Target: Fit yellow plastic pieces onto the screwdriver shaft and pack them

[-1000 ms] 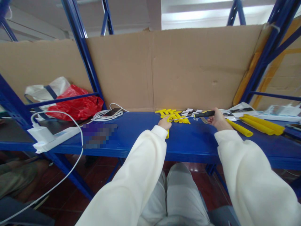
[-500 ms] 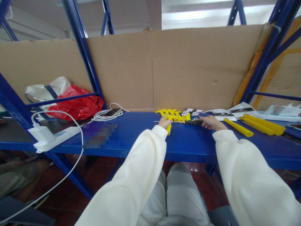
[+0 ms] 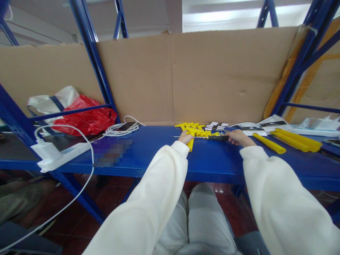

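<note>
My left hand is closed around a yellow plastic part that rests on the blue shelf. Just behind it lies a cluster of several more yellow T-shaped parts. My right hand grips the dark handle of a screwdriver. Its thin metal shaft points left, low over the shelf, and reaches the yellow part near my left hand. A row of small black and white pieces lies behind the screwdriver.
Yellow tubes and papers lie to the right. A coiled white cable with a phone, a red bag and a white power strip sit to the left. A cardboard sheet backs the shelf.
My right hand has lowered the screwdriver from a raised tilt to lie level near the shelf, its tip at the yellow part. My left hand stays on that part.
</note>
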The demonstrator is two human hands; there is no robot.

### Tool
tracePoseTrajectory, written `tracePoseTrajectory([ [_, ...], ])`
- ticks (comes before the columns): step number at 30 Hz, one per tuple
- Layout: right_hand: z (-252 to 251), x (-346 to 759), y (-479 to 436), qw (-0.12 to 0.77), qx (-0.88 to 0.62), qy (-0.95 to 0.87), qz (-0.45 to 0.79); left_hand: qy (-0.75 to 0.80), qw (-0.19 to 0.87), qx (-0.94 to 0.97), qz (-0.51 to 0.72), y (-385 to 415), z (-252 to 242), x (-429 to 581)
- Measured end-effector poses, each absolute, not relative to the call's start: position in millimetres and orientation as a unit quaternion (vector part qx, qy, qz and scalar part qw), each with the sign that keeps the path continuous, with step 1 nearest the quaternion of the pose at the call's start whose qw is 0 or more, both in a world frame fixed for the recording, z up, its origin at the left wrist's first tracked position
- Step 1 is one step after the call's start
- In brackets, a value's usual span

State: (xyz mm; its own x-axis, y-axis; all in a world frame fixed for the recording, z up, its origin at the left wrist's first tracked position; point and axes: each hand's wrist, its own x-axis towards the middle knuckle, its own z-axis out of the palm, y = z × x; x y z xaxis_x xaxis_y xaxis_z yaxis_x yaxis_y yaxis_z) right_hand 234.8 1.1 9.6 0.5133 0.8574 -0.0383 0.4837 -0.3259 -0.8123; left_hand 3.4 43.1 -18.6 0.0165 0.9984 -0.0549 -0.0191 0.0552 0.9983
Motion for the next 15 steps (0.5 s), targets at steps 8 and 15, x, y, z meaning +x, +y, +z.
tracePoseTrajectory([
  [8, -1.0, 245.9, 9.6, 0.415, -0.761, -0.438, 0.238, 0.5, 0.525, 0.474, 0.5, 40.8, -15.8, 4.8],
  [15, -12.4, 262.7, 29.2, 0.413, -0.777, -0.452, 0.147, 0.507, 0.523, 0.471, 0.498, 47.0, -21.3, 6.1],
])
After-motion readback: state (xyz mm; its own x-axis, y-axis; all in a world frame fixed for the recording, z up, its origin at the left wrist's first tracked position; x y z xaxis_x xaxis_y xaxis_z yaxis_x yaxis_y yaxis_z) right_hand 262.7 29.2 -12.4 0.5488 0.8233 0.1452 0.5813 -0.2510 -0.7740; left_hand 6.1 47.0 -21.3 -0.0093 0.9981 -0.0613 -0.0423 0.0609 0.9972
